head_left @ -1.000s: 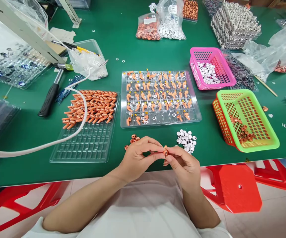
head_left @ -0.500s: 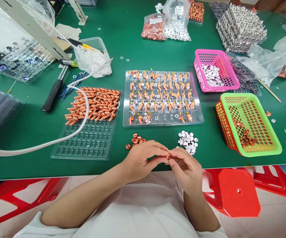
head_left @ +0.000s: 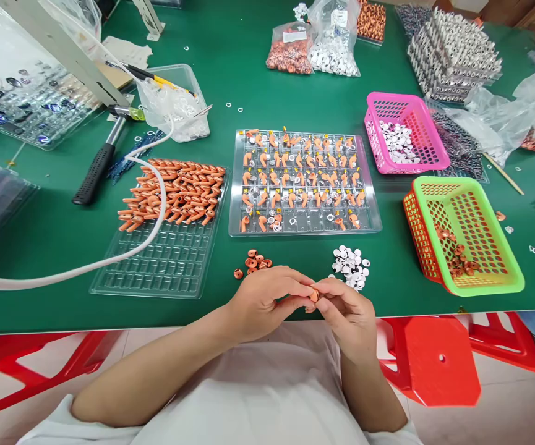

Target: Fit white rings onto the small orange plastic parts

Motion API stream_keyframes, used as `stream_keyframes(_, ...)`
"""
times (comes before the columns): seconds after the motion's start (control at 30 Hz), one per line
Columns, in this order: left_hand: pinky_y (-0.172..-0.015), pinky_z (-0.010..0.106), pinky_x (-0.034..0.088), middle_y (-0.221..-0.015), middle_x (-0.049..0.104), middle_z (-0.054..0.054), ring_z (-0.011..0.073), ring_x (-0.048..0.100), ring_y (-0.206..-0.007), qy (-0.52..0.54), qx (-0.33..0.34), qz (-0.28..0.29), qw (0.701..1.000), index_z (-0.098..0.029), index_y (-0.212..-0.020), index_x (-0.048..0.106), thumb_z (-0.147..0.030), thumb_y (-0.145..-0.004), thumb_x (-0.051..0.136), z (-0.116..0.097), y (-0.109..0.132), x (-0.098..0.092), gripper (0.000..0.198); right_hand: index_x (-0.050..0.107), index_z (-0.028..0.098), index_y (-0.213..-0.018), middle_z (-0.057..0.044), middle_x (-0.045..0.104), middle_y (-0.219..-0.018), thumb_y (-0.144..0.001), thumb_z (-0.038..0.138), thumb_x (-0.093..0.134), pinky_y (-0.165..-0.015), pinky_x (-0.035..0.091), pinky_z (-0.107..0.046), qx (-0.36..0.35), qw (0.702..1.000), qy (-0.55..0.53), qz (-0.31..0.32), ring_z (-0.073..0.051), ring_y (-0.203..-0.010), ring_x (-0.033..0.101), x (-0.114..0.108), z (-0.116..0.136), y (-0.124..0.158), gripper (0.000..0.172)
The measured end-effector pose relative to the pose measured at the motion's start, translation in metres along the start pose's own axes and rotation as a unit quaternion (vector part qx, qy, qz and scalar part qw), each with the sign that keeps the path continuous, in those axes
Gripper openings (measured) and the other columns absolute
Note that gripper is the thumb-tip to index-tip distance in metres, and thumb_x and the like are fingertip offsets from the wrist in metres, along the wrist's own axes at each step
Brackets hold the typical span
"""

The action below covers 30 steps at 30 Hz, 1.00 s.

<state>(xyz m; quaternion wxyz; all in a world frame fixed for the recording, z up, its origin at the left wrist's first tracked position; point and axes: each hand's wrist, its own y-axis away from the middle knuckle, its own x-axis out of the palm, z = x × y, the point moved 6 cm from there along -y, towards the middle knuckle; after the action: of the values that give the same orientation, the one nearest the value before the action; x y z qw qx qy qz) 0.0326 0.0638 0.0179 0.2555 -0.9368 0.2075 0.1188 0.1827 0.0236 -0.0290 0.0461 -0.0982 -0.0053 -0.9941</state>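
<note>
Between my two hands, at the table's front edge, is a small orange plastic piece [head_left: 314, 295]. The fingertips of my left hand [head_left: 267, 301] pinch it from the left, and those of my right hand [head_left: 349, 315] pinch it from the right. My fingers hide much of its shape. Beyond my left hand lies a small heap of round copper-coloured caps [head_left: 252, 262]. A pile of white discs [head_left: 350, 267] sits beyond my right hand. Farther back, a clear compartment tray [head_left: 307, 220] holds rows of curved orange parts with small white rings.
On the left are a tray [head_left: 156, 278] of stacked orange parts, a white cable [head_left: 109, 262] across it, and a hammer [head_left: 100, 164]. On the right stand a pink basket [head_left: 409, 167] of white discs and a green basket [head_left: 490, 287] with copper-coloured caps. Plastic bags [head_left: 290, 52] lie behind.
The orange piece has turned slightly between my fingertips, so its dark opening shows less. Both hands stay in nearly the same place, and the view has shifted a little.
</note>
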Motion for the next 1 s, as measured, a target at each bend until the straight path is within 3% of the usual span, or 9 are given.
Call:
stream_keyframes(0.3, -0.07, 0.019, 0.061, -0.092, 0.077, 0.006, 0.0122, 0.076, -0.077, 0.005, -0.005, -0.004, 1.0, -0.023, -0.098, 0.071, -0.008, -0.088, 0.062, -0.0021, 0.0039, -0.0009, 0.02, 0.069, 0.024, -0.108, -0.005, 0.067, -0.09, -0.093, 0.025, 0.063, -0.065, 0.063, -0.035, -0.023, 1.0, 0.002, 0.008, -0.017, -0.075, 0.069, 0.0015, -0.0026, -0.0012, 0.017)
stream_keyframes(1.0, -0.068, 0.019, 0.06, -0.09, 0.074, 0.008, 0.012, 0.074, -0.076, -0.045, 0.012, -0.014, 0.999, -0.02, -0.097, 0.07, -0.013, -0.091, 0.061, -0.0073, 0.0088, -0.0039, 0.013, 0.071, 0.029, -0.114, -0.005, 0.072, -0.093, -0.091, 0.012, 0.061, -0.068, 0.058, -0.033, -0.086, 0.994, 0.066, 0.023, -0.019, -0.085, 0.067, -0.0003, 0.0034, -0.0005, 0.031)
